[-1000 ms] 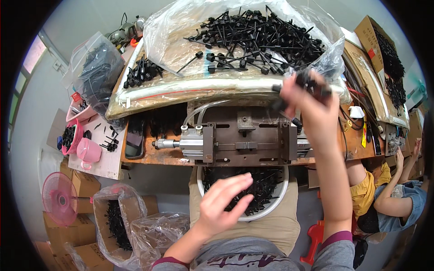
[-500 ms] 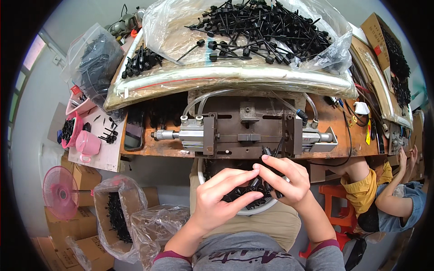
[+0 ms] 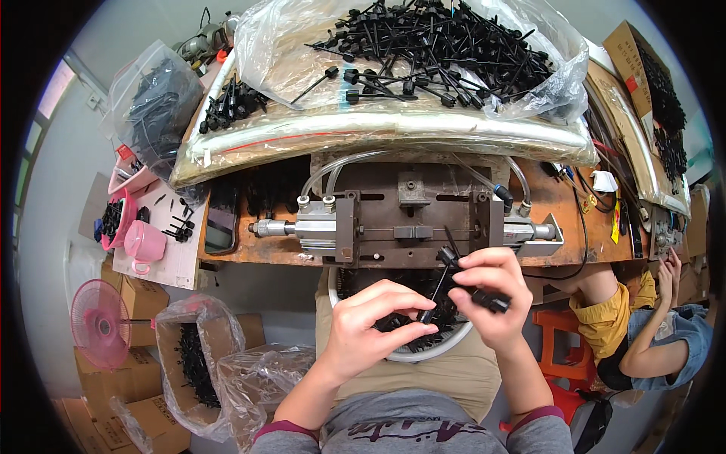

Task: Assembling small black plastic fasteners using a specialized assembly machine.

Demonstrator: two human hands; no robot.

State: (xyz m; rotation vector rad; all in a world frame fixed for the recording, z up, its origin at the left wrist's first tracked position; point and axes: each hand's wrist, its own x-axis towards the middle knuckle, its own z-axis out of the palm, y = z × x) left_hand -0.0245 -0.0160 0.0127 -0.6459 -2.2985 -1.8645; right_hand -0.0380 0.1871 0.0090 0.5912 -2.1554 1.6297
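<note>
My left hand [image 3: 374, 321] pinches the lower end of a thin black plastic rod [image 3: 438, 289] between thumb and fingertips. The rod slants up toward my right hand [image 3: 495, 295], which is closed around several black knob-headed rods. One black knob [image 3: 491, 301] sticks out under its fingers, and another knobbed head [image 3: 448, 256] shows at its fingertips. Both hands are over a white tub [image 3: 446, 349] on my lap, filled with similar black pieces. Just beyond them sits a brown metal fixture [image 3: 378, 253] with a small dark block [image 3: 414, 232] at its middle.
Air cylinders [image 3: 316, 231] with clear hoses flank the fixture on the wooden bench [image 3: 563, 242]. Behind it, a plastic-covered board [image 3: 393, 125] bears a heap of black rods [image 3: 446, 53]. A pink cup [image 3: 146, 240] stands at left. Another person [image 3: 643, 333] sits at right.
My hands have moved apart from touching fingertips. My right hand has turned, and the rods in it now show more plainly, one pointing up toward the fixture.
</note>
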